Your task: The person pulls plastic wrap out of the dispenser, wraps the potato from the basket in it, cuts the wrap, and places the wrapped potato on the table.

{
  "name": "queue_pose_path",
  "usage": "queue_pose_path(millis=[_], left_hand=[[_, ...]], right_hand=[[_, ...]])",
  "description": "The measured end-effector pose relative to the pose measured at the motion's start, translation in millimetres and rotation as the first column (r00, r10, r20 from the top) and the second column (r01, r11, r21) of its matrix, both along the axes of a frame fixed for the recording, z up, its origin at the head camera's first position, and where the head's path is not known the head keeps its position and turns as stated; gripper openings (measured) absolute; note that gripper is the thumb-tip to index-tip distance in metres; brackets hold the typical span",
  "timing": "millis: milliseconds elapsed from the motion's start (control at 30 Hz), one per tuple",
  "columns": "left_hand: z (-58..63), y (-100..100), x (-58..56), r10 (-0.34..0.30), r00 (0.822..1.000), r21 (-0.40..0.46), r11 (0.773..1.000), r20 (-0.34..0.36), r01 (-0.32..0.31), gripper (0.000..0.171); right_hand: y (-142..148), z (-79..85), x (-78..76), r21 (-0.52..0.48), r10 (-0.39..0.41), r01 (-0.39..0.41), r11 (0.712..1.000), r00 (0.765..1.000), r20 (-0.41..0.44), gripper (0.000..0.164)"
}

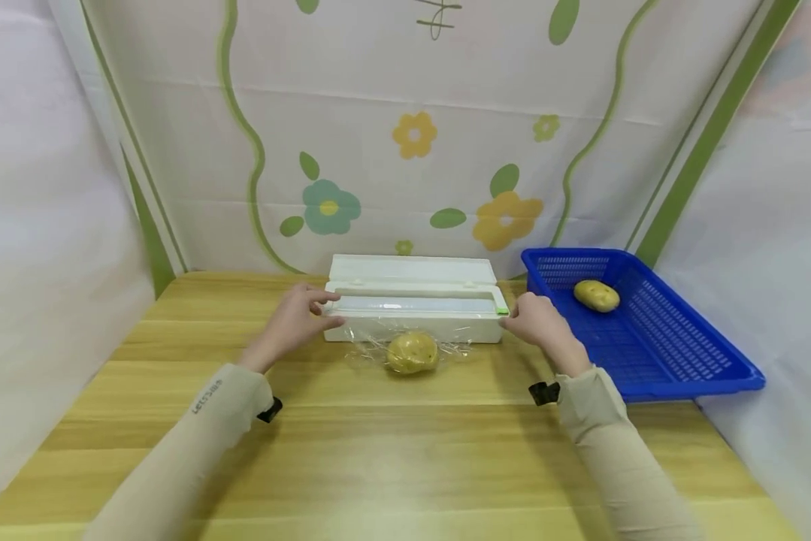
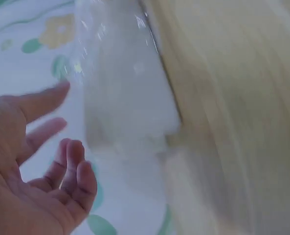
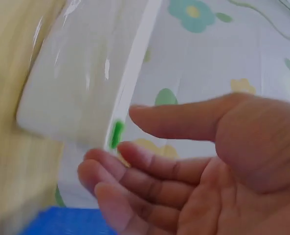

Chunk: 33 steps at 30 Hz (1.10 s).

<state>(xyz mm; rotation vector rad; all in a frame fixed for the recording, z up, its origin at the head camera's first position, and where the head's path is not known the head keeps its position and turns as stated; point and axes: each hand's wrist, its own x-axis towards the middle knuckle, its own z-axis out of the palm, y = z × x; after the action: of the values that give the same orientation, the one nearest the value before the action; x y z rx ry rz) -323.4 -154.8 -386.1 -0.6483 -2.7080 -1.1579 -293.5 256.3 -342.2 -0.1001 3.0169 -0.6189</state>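
A white cling film dispenser [image 1: 412, 328] stands at the back of the table, its lid [image 1: 412, 268] raised. Clear cling film [image 1: 371, 340] hangs over its front and drapes on a potato [image 1: 412, 352] just before it. My left hand [image 1: 297, 324] is at the dispenser's left end; in the left wrist view its fingers [image 2: 79, 183] are loosely bent, holding nothing. By the right end is my right hand [image 1: 539, 324], close to the green slider [image 3: 116, 134]. The right wrist view shows its thumb apart from the relaxed fingers, with nothing between them.
On the right, a blue plastic basket [image 1: 649, 387] holds another potato [image 1: 596, 296]. A flower-patterned cloth [image 1: 378, 90] hangs behind the wooden table [image 1: 391, 458], and pale cloth [image 1: 46, 225] encloses both sides.
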Motion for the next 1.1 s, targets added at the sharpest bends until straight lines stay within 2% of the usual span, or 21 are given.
queue_pose_path(millis=[67, 200, 333, 433, 633, 733, 967, 1100], left_hand=[[-0.7, 6.3, 6.2, 0.025, 0.999, 0.025, 0.999, -0.026, -0.024, 0.033], [-2.3, 12.8, 16.7, 0.032, 0.999, 0.092, 0.995, -0.02, -0.03, 0.016], [-4.0, 12.3, 22.6, 0.012, 1.0, 0.167, 0.986, 0.025, -0.016, 0.011], [-5.1, 10.5, 25.0, 0.019, 0.997, 0.202, 0.979, 0.072, -0.033, 0.012], [-5.4, 10.2, 24.2, 0.009, 0.994, 0.212, 0.977, 0.113, -0.033, 0.016], [-6.2, 9.4, 25.3, -0.004, 0.989, 0.233, 0.972, 0.147, -0.03, 0.017], [-5.0, 5.0, 25.0, -0.001, 0.981, 0.24, 0.97, 0.192, -0.046, 0.019], [-2.3, 6.5, 23.5, -0.024, 0.978, 0.237, 0.971, 0.207, -0.026, 0.02]], right_hand=[[-1.3, -3.3, 5.5, -0.076, -0.041, 0.042, 0.996, 0.999, 0.022, 0.042], [-1.7, -16.0, 6.9, -0.189, -0.11, 0.111, 0.976, 0.994, 0.015, 0.03], [-3.1, -32.4, 2.9, -0.337, -0.163, 0.16, 0.928, 0.986, 0.021, 0.03], [-6.4, -39.8, 2.1, -0.418, -0.183, 0.173, 0.892, 0.983, 0.015, 0.031], [-5.2, -35.5, 5.2, -0.371, -0.246, 0.2, 0.907, 0.966, -0.082, 0.034], [-2.3, -35.0, 5.5, -0.357, -0.266, 0.215, 0.909, 0.959, -0.098, 0.034], [-5.5, -41.8, -0.6, -0.403, -0.321, 0.236, 0.884, 0.934, -0.159, 0.032], [-5.1, -44.1, -0.8, -0.426, -0.322, 0.23, 0.875, 0.933, -0.158, 0.026]])
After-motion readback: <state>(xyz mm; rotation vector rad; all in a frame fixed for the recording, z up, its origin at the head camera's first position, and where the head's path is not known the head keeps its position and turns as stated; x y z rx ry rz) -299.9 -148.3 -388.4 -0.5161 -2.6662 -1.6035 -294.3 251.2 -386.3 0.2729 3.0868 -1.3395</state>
